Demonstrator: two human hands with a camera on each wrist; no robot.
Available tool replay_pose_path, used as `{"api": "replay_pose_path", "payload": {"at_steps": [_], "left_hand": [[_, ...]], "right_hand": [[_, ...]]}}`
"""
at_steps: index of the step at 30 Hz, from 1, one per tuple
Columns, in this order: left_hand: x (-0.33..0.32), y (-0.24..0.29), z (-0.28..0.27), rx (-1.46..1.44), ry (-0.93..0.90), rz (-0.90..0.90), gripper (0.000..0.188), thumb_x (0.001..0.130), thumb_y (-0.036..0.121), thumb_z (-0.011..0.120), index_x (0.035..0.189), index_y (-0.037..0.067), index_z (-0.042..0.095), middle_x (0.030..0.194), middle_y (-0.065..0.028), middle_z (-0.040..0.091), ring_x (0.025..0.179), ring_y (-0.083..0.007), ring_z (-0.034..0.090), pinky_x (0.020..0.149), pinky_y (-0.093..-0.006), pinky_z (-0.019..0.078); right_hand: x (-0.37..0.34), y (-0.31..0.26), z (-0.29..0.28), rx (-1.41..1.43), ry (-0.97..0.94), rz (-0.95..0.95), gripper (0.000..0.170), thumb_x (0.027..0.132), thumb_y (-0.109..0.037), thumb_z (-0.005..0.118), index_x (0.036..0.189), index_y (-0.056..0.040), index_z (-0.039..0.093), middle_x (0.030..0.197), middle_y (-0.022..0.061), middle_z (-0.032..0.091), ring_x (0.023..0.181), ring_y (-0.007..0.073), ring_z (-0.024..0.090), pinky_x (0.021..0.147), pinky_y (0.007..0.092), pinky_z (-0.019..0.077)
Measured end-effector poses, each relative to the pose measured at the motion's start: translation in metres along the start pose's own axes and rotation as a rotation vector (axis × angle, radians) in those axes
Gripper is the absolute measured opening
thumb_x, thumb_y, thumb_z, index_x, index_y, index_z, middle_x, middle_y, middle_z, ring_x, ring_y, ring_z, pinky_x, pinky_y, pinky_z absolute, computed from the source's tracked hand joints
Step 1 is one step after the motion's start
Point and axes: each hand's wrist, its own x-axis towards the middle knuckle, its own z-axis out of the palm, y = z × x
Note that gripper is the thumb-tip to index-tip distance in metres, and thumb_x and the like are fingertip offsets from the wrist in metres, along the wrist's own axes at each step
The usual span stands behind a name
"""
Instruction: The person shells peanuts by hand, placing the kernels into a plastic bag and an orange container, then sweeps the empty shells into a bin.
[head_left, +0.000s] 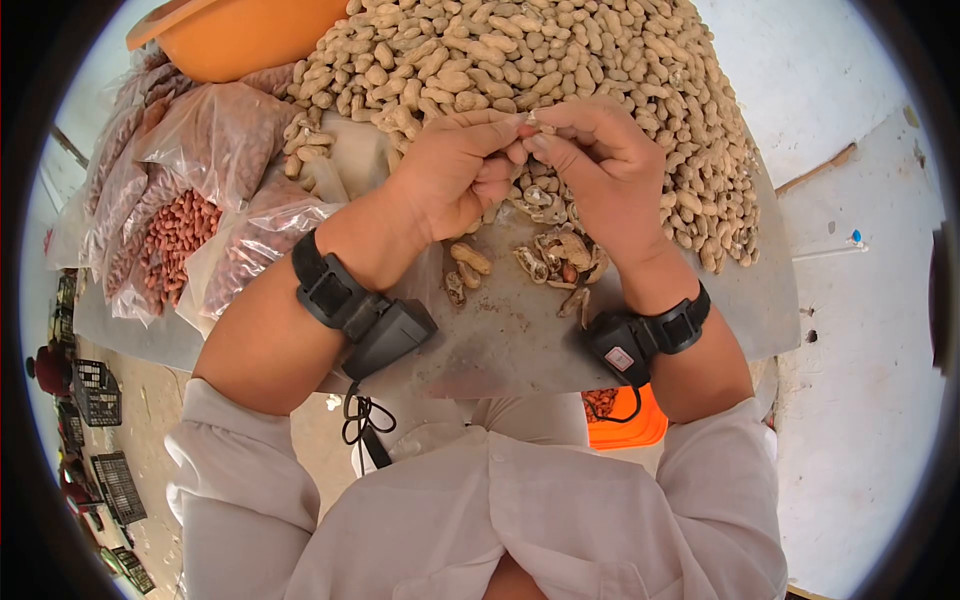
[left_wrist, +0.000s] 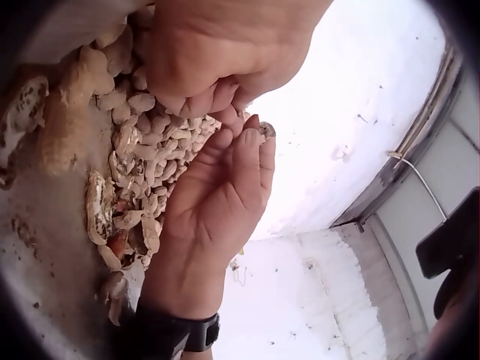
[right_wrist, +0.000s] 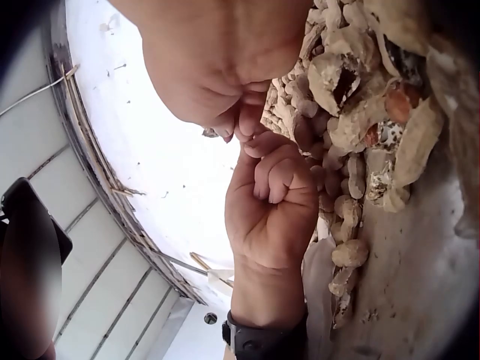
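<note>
Both hands meet over the near edge of a large heap of unshelled peanuts (head_left: 520,60). Between thumb and fingers, my right hand (head_left: 612,165) pinches a peanut (head_left: 528,128), its reddish kernel showing beside pale shell. My left hand (head_left: 445,170) grips the same peanut from the other side, thumb and index finger at it and the remaining fingers curled. From the left wrist, a bit of its shell (left_wrist: 266,130) sticks out past the right fingertips; the rest is hidden by fingers. Broken shells (head_left: 562,258) with a red kernel among them lie below the hands on the grey tabletop (head_left: 490,340).
Clear bags of shelled red peanuts (head_left: 180,235) stand at the left, beside an orange basin (head_left: 240,35). Below the table's front edge sits an orange container (head_left: 630,430) with red kernels. A few loose peanuts (head_left: 468,265) lie near the left wrist. Black crates (head_left: 118,488) are on the floor.
</note>
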Motion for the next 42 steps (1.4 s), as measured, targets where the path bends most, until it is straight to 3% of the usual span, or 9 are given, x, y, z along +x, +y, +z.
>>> {"api": "replay_pose_path", "payload": {"at_steps": [7,10,13,19,25,28,31,40,42], "left_hand": [[0.001,0.001,-0.001,-0.135,-0.006,-0.13,0.012,0.09,0.012,0.048,0.082,0.003,0.051,0.071,-0.0054,0.053,0.048,-0.0058,0.034,0.04,-0.0186,0.0284],[0.001,0.0,0.0,-0.08,-0.002,-0.1,0.013,0.089,0.011,0.049,0.08,0.003,0.051,0.069,-0.0043,0.053,0.047,-0.0055,0.034,0.04,-0.0185,0.0272],[-0.003,0.002,0.002,0.182,-0.048,0.013,0.013,0.09,0.01,0.048,0.093,0.001,0.057,0.069,-0.0018,0.051,0.047,-0.0038,0.031,0.04,-0.0172,0.0239],[-0.005,0.014,-0.001,0.395,0.025,0.084,0.019,0.089,0.011,0.053,0.104,0.0,0.06,0.065,0.0022,0.048,0.046,-0.0034,0.029,0.041,-0.0178,0.0231],[-0.001,0.019,-0.009,0.249,0.054,0.181,0.022,0.091,0.013,0.052,0.105,-0.002,0.059,0.064,0.0044,0.043,0.048,-0.0039,0.029,0.043,-0.0179,0.0248],[0.002,0.017,-0.013,0.243,0.037,0.195,0.023,0.091,0.014,0.052,0.105,-0.002,0.058,0.064,0.0046,0.043,0.049,-0.0041,0.031,0.044,-0.0178,0.0257],[0.005,0.015,-0.014,0.245,0.052,0.204,0.023,0.091,0.014,0.053,0.105,-0.003,0.058,0.065,0.0045,0.044,0.05,-0.004,0.031,0.044,-0.0176,0.0261],[0.007,0.01,-0.014,0.246,0.019,0.221,0.022,0.091,0.014,0.053,0.105,-0.002,0.059,0.066,0.0041,0.047,0.051,-0.0036,0.032,0.044,-0.0177,0.0269],[0.007,0.01,-0.014,0.242,0.014,0.213,0.022,0.091,0.014,0.053,0.104,-0.002,0.059,0.066,0.0041,0.047,0.05,-0.0036,0.032,0.044,-0.0177,0.0269]], "right_hand": [[0.005,-0.001,-0.003,-0.217,-0.088,-0.205,0.016,0.075,0.004,0.062,0.09,-0.0022,0.065,0.087,0.0069,0.061,0.071,0.0125,0.06,0.061,0.0232,0.049],[0.002,-0.01,-0.001,-0.088,-0.044,-0.058,0.014,0.076,0.003,0.062,0.09,-0.0002,0.064,0.09,0.0061,0.062,0.068,0.0109,0.06,0.06,0.0225,0.0487],[0.002,0.003,-0.004,0.071,-0.04,0.017,0.013,0.077,0.001,0.063,0.09,0.0007,0.064,0.087,0.0045,0.064,0.065,0.0084,0.059,0.059,0.0208,0.0479],[0.01,-0.005,-0.025,0.229,-0.321,0.292,0.012,0.076,-0.003,0.066,0.088,-0.0007,0.066,0.072,0.001,0.063,0.063,0.0054,0.056,0.056,0.0182,0.0438],[0.011,-0.016,-0.034,-0.065,-0.793,0.377,0.016,0.077,-0.014,0.068,0.085,0.0001,0.066,0.068,0.0016,0.062,0.06,0.006,0.055,0.053,0.0211,0.0419],[0.01,-0.006,-0.027,-0.184,-0.601,0.263,0.016,0.077,-0.013,0.065,0.086,-0.0003,0.065,0.069,0.0043,0.063,0.062,0.013,0.058,0.056,0.0263,0.0445],[0.01,0.009,-0.02,-0.413,-0.562,-0.074,0.013,0.079,-0.005,0.06,0.092,-0.0019,0.063,0.077,0.0058,0.06,0.067,0.0141,0.056,0.06,0.0249,0.0428],[0.006,0.008,-0.005,-0.664,-0.585,0.021,0.021,0.075,-0.003,0.06,0.096,-0.0076,0.061,0.063,0.01,0.051,0.058,0.0233,0.05,0.056,0.033,0.0415],[0.008,0.004,-0.005,-0.702,-0.607,0.088,0.019,0.074,-0.007,0.061,0.093,-0.0088,0.062,0.071,0.0121,0.057,0.068,0.0282,0.056,0.064,0.0367,0.0452]]}}
